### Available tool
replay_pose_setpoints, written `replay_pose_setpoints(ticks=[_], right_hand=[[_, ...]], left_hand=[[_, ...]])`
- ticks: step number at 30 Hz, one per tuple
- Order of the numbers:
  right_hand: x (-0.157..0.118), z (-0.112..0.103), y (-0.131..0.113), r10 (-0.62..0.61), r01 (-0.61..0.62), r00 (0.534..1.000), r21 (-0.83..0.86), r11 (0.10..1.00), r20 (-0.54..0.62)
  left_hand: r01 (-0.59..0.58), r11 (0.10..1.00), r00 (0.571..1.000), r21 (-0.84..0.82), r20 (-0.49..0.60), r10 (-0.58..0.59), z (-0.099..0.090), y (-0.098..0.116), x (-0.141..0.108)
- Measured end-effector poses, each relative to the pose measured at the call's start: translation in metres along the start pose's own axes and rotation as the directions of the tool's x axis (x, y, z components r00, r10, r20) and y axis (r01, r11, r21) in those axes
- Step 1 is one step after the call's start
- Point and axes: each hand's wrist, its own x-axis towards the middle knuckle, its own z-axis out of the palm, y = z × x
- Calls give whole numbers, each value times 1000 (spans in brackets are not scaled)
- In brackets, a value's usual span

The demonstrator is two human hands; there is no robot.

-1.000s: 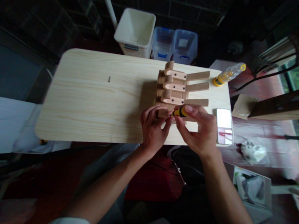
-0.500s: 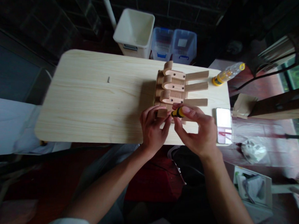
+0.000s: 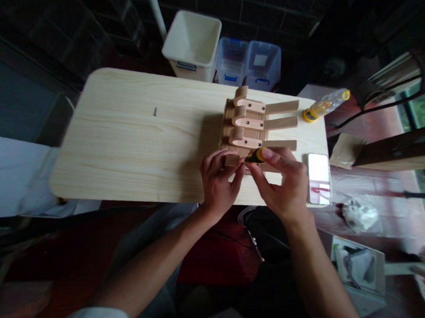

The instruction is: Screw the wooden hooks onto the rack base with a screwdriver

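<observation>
A wooden rack (image 3: 249, 123) with several curved pegs and long slats rests on the right half of the table, dark screw heads showing along its pegs. At its near end, my left hand (image 3: 218, 184) is closed around the nearest wooden peg (image 3: 232, 160), thumb and fingers on either side. My right hand (image 3: 286, 187) grips a small yellow-and-black screwdriver (image 3: 256, 155) between thumb and fingers. The screwdriver lies almost level, its front end pointing left at that peg beside my left fingertips. Its tip and whatever it touches are hidden by my fingers.
A small screw-like metal piece (image 3: 155, 112) lies on the pale wooden table (image 3: 127, 150). Along the right side are a phone (image 3: 318, 178) and a clear, yellow-ended container (image 3: 327, 106). Behind the table stand a white bin (image 3: 192, 39) and two clear plastic boxes (image 3: 263, 62).
The screwdriver handle shows more black than before, and my right fingers have shifted slightly on it. My left hand keeps its hold on the peg. The whole view has moved a little.
</observation>
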Motion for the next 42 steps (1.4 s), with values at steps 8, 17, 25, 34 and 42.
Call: replay_pose_setpoints(ticks=[8, 17, 25, 34, 42], right_hand=[[-2, -1, -6, 28, -34, 994, 51, 998, 103], [-2, -2, -7, 67, -72, 994, 54, 996, 86], [-3, 1, -1, 39, -39, 999, 42, 998, 19], [-1, -2, -5, 30, -34, 997, 61, 998, 65], [-2, -4, -5, 100, -111, 987, 86, 990, 129]], left_hand=[[-12, 1000, 1000, 25, 2, 12, -2, 0, 2], [14, 1000, 999, 21, 43, -15, -2, -1, 0], [16, 1000, 999, 3, 38, -16, -1, 0, 0], [-9, 1000, 1000, 6, 12, 9, -1, -1, 0], [7, 1000, 1000, 16, 11, -7, 0, -1, 0]])
